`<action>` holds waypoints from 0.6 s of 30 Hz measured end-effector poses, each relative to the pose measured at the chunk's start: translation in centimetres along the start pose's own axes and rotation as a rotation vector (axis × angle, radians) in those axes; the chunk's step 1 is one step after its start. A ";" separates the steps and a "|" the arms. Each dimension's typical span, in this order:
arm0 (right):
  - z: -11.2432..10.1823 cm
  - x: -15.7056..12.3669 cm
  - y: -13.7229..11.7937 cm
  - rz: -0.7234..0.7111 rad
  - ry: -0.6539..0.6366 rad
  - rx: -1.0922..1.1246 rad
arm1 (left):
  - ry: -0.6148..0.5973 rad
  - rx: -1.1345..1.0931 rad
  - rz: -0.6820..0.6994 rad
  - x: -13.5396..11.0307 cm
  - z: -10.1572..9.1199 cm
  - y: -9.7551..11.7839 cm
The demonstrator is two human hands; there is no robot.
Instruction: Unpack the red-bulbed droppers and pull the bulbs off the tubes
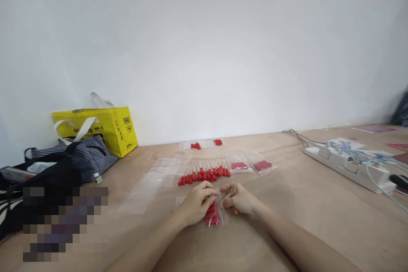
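Observation:
My left hand (pixel 196 204) and my right hand (pixel 239 199) both pinch the top edge of a small clear bag (pixel 214 216) lying on the brown table, filled with red-bulbed droppers. Just beyond my fingers lies a row of loose droppers (pixel 204 174) with red bulbs and clear stems. To its right sit two filled bags (pixel 251 165). Farther back, near the wall, lies another clear bag with red bulbs (pixel 205 143). Empty clear bags (pixel 153 180) are spread to the left of the row.
A yellow shopping bag (pixel 108 129) and a striped bag (pixel 76 155) stand at the left by the white wall, with a dark bag (pixel 38 178) in front. A white power strip (pixel 347 165) with plugs and cables lies at the right.

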State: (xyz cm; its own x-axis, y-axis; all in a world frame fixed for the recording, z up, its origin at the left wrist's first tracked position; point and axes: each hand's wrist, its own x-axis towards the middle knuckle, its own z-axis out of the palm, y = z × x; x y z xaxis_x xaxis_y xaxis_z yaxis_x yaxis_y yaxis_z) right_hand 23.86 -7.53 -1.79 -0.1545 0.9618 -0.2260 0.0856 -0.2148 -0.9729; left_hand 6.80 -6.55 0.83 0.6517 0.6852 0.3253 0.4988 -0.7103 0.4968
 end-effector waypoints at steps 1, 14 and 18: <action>0.0 0.0 0.0 0.002 -0.010 0.004 | -0.013 -0.010 0.003 0.3 0.1 0.1; -0.5 -1.1 -1.2 0.044 -0.150 -0.077 | -0.187 0.005 -0.002 0.7 -0.1 0.0; -0.2 -1.0 -0.9 0.050 -0.163 -0.079 | -0.189 0.010 0.001 0.5 0.2 -0.5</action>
State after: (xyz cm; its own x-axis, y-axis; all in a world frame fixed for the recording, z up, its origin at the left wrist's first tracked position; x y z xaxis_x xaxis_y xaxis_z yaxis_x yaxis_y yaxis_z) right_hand 24.10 -8.30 -0.68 -0.3054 0.9086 -0.2850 0.1729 -0.2414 -0.9549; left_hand 7.00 -5.90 0.59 0.7470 0.6431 0.1685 0.5035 -0.7129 0.4882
